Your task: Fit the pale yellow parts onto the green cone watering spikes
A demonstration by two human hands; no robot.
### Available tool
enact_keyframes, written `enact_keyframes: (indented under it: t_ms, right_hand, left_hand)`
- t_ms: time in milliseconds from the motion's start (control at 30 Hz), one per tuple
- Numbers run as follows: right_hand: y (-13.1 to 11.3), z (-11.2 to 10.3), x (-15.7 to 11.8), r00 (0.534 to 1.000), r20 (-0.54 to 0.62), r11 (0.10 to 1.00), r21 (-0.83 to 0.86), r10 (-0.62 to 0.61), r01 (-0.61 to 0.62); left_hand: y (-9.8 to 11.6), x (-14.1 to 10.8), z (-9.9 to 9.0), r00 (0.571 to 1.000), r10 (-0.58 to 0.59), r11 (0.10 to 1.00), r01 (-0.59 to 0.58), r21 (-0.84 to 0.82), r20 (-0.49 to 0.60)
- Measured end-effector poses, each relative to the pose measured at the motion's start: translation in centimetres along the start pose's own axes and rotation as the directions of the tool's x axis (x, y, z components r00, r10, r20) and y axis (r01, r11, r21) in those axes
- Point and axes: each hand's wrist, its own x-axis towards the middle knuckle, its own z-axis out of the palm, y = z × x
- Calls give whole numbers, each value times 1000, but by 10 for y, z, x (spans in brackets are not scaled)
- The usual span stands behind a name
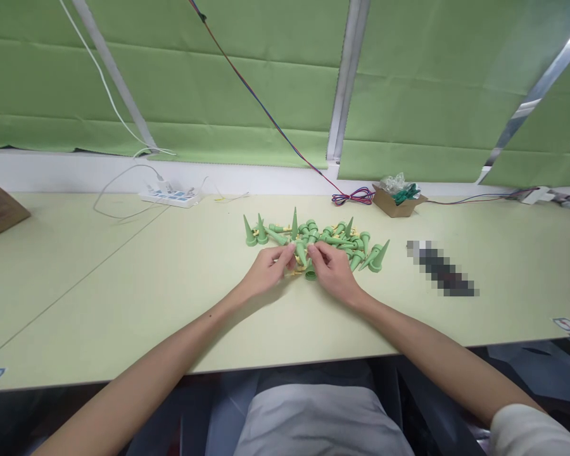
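Crowding the right hand (335, 269), green spikes (335, 240) sprawl (brown box (395, 206) beyond).

This looks like a workroom, part office and part light assembly (which it mainly is, I cannot tell). A long, pale tabletop (99, 278), seamed towards its left, runs below green blinds (285, 50). Near its back edge sit a white power strip (177, 198), a coil of red-and-blue wire (354, 197) and an open cardboard box (393, 206); mid-tabletop lies a heap of green spiked parts (333, 240), many of them alike.
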Motion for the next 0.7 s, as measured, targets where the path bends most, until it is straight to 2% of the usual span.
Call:
enact_keyframes:
  t_ms: [133,267,467,700]
  right_hand:
    - [-3,0,0,999,17,998,-36,-44,44]
    - [-1,0,-1,998,30,999,-21,-48,49]
    - [2,1,-2,998,47,999,11,-40,39]
    - [2,1,-2,998,55,999,27,-37,36]
  left_hand:
    - [1,0,1,990,-88,983,104,-150,111]
    - [4,-1,0,981,-107,978,134,-163,163]
    - [2,-2,-2,979,-64,986,92,-142,193]
    - [2,-6,-1,985,-12,1000,14,-11,175]
